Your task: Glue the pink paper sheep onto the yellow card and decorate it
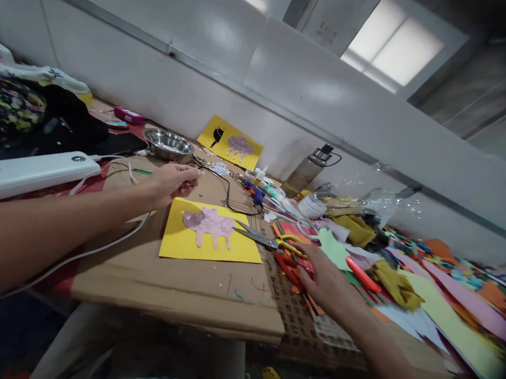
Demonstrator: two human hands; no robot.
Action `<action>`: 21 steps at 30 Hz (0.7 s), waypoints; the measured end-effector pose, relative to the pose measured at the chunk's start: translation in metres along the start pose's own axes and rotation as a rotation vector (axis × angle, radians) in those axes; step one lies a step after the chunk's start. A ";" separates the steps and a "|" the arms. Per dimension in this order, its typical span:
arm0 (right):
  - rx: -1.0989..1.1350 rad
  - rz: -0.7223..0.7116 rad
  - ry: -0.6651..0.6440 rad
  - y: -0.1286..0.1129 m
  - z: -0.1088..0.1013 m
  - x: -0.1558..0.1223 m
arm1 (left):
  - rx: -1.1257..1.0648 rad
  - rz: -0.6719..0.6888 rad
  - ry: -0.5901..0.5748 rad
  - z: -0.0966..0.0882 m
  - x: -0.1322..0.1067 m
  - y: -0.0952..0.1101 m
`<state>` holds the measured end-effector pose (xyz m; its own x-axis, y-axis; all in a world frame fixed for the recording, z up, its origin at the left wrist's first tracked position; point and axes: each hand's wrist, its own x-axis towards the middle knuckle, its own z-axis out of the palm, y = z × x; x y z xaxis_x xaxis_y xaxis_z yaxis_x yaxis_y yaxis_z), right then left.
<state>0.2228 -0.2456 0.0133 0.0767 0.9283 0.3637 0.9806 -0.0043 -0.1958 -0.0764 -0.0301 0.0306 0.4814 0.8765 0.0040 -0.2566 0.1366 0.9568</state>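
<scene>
My left hand [178,181] is raised at the far left corner of a yellow card [248,251], its thumb and fingers pinched together. Whatever sits between those fingertips is too small to make out. A lilac cloud-like cutout [210,221] with three hanging strips lies on the card. To the right, my right hand [323,273] has its fingers curled at the yellow handles of a pair of scissors [266,241]. The scissor blades are parted slightly and reach over the card's right edge. Red handles [286,270] of another tool lie beside my right thumb.
A steel bowl [168,144] and a second decorated yellow card [231,142] are by the wall. A blue glue gun [255,194], a grey bottle [307,169] and heaped coloured scraps [448,275] extend along the right. A white power bank [40,173] trails a cable at left.
</scene>
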 end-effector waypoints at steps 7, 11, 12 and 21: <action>-0.127 -0.126 -0.197 0.019 0.008 -0.008 | -0.024 0.027 0.008 -0.006 0.008 -0.002; -0.104 -0.104 -0.350 0.024 0.007 0.011 | 0.022 0.026 -0.024 -0.004 0.002 0.002; -0.098 -0.095 -0.383 0.025 0.006 0.014 | 0.033 0.025 -0.033 -0.003 0.000 0.003; 0.009 -0.050 -0.258 0.024 -0.004 0.020 | 0.013 0.009 -0.019 0.003 -0.006 0.006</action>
<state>0.2487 -0.2289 0.0190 -0.0214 0.9914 0.1295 0.9802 0.0463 -0.1924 -0.0778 -0.0359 0.0368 0.4949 0.8688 0.0182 -0.2501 0.1224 0.9605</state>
